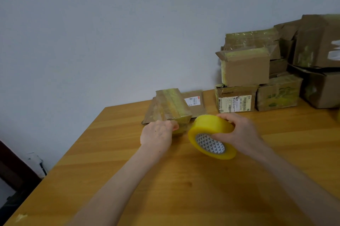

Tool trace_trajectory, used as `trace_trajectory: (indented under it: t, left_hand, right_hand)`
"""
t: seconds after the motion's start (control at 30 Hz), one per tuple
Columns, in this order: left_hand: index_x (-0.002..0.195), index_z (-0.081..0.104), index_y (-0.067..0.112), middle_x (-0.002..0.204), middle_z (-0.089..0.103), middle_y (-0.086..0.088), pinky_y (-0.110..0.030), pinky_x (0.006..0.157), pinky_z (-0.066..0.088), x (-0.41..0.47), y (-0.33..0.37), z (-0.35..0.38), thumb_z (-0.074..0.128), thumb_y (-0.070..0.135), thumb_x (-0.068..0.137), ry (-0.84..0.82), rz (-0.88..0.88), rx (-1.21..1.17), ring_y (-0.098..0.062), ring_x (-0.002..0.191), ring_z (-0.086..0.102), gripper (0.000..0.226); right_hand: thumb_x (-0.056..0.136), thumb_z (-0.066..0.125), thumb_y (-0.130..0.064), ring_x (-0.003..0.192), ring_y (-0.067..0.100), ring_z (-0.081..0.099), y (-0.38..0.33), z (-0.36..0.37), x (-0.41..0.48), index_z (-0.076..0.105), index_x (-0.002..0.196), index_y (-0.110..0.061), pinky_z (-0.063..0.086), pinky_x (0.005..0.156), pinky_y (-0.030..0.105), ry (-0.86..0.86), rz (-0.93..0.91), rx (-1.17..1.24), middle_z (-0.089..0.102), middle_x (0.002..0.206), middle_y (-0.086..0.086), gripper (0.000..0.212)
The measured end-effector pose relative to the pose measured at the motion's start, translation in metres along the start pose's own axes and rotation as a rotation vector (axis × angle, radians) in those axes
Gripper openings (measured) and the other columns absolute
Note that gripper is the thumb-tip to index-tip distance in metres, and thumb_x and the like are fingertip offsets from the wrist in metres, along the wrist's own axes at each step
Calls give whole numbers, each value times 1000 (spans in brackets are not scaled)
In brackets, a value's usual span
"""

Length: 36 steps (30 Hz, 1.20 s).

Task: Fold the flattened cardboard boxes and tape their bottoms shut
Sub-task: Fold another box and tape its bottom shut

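A big yellow tape roll (209, 130) is held above the wooden table (184, 189), tilted so its patterned core faces me. My right hand (241, 130) grips the roll from the right, fingers over its rim and thumb at the core. My left hand (158, 134) pinches what looks like the loose end of the tape at the near edge of a pile of flattened cardboard boxes (171, 108). The pile lies flat at the table's far side and carries strips of yellowish tape.
Folded, taped cardboard boxes (246, 67) are stacked at the back right against the pale wall. A labelled box (236, 100) stands at the stack's foot. The table's left edge runs diagonally, with dark furniture (12, 167) beyond it. A tape scrap (21, 216) lies near the front left corner.
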<state>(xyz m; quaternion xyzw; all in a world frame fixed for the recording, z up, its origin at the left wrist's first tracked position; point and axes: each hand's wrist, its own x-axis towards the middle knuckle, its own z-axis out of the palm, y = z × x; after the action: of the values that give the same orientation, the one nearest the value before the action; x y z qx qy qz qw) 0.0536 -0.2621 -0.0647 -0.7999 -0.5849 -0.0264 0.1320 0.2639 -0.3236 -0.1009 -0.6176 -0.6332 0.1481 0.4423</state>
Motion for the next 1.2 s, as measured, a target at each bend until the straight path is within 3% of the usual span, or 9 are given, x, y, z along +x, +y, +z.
trace_trajectory:
  t: [0.3, 0.47, 0.6, 0.67, 0.77, 0.87, 0.97, 1.07, 1.2]
  left_hand:
    - [123, 55, 43, 106, 67, 1, -29, 65, 47, -8, -23, -3, 39, 24, 102, 19, -33, -92, -24, 89, 64, 33]
    - [121, 59, 40, 108, 67, 3, -30, 75, 51, -14, -25, -3, 42, 38, 99, -25, -3, -202, -21, 94, 64, 28]
    - [121, 57, 34, 113, 64, -2, -33, 79, 51, -11, -26, 14, 43, 24, 100, -94, -26, -71, -25, 100, 62, 28]
    - [122, 57, 33, 115, 64, -3, -35, 85, 51, -18, -32, 30, 42, 26, 100, -179, -46, -123, -24, 103, 61, 27]
    - [125, 56, 40, 104, 69, 0, -36, 76, 55, -19, -38, 45, 41, 39, 98, -104, -26, -329, -22, 86, 67, 30]
    - [131, 49, 47, 120, 60, 2, -35, 80, 54, -19, -28, 60, 44, 22, 97, -57, 64, -417, -22, 93, 65, 43]
    - [135, 40, 52, 123, 51, -2, -38, 85, 52, -22, -16, 80, 39, 10, 93, -123, 94, -311, -26, 101, 62, 59]
    - [138, 32, 54, 117, 52, -1, -37, 80, 54, -17, -12, 87, 40, 15, 98, -78, 104, -225, -24, 97, 61, 57]
    - [127, 55, 41, 120, 58, 5, -32, 84, 54, -2, -6, 58, 46, 35, 98, 15, 174, -304, -19, 101, 63, 31]
  right_hand:
    - [67, 80, -36, 107, 16, 47, -7, 12, 3, 52, 130, -19, 47, 90, 44, 28, -7, -34, 52, 123, 0, 71]
    - [68, 81, -31, 101, 11, 44, -15, 18, 5, 53, 129, -17, 45, 84, 33, 84, -34, -3, 53, 118, -2, 69]
    - [67, 81, -31, 102, 12, 46, -23, 16, 5, 55, 126, -18, 47, 85, 37, 84, -32, 24, 50, 112, -7, 66]
    - [67, 82, -29, 103, 14, 47, -27, 7, 6, 56, 125, -18, 47, 84, 36, 102, -24, 70, 51, 111, -8, 65]
    - [67, 82, -27, 103, 14, 48, -22, -3, 10, 56, 125, -20, 46, 76, 29, 86, -1, 102, 50, 112, -8, 64]
    - [71, 79, -19, 104, 14, 47, -9, -2, 8, 52, 129, -23, 42, 65, 21, 20, 136, 290, 49, 118, -4, 64]
    - [70, 78, -13, 110, 20, 49, 1, -2, 1, 50, 131, -24, 51, 77, 34, 45, 252, 519, 49, 122, -2, 68]
    - [69, 77, -8, 105, 18, 51, 4, -4, -2, 48, 132, -25, 50, 75, 32, 98, 281, 614, 51, 111, -8, 71]
    - [69, 76, -9, 105, 20, 54, 9, -11, -2, 50, 123, -33, 53, 75, 34, 129, 267, 633, 53, 116, -2, 64]
